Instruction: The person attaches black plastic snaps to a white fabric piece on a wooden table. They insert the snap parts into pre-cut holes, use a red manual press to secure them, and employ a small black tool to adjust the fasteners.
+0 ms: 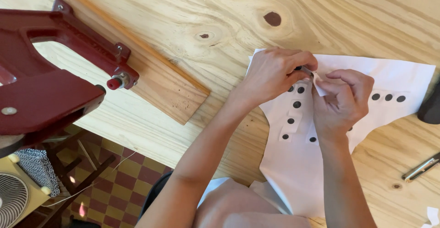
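Left hand (275,72) pinches a dark tool (303,69); right hand (341,99) pinches a paper tab (319,86). White sheet (403,79) edge lies beyond the fingertips, bare table (220,21) farther out.

I see two bare forearms with no sleeves reaching the wrists, no watch, rings or bracelets on the left hand (270,74) or the right hand (341,102). Nails look short and unpainted. Low in view, a bare knee shows beside white fabric.
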